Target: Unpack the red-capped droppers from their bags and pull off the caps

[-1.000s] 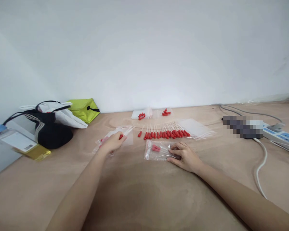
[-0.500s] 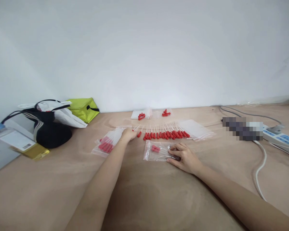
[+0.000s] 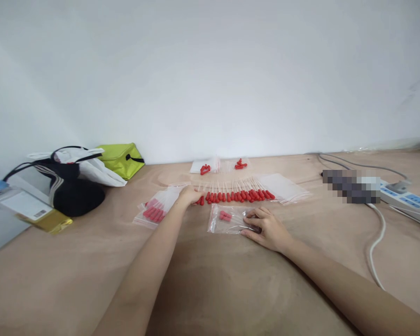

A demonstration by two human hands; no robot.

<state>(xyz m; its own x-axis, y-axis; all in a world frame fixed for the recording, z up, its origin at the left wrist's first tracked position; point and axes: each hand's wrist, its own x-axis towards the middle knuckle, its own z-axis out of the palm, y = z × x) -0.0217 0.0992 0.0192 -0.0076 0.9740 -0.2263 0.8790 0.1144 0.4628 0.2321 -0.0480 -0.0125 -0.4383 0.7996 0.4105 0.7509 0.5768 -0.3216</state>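
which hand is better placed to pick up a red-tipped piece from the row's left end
Probably the left: the left hand is right at that end of the row of red-tipped pieces, while the right hand rests on the clear bag.

Two bare forearms [image 3: 140, 275], slim bare wrists [image 3: 287, 245]

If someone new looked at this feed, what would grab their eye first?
Probably the row of red-ended sticks across the middle of the table, with the left hand at its left end. Nearer the camera, the right hand touches a clear bag with red-ended pieces inside. The lime-green bag at the back left also stands out.
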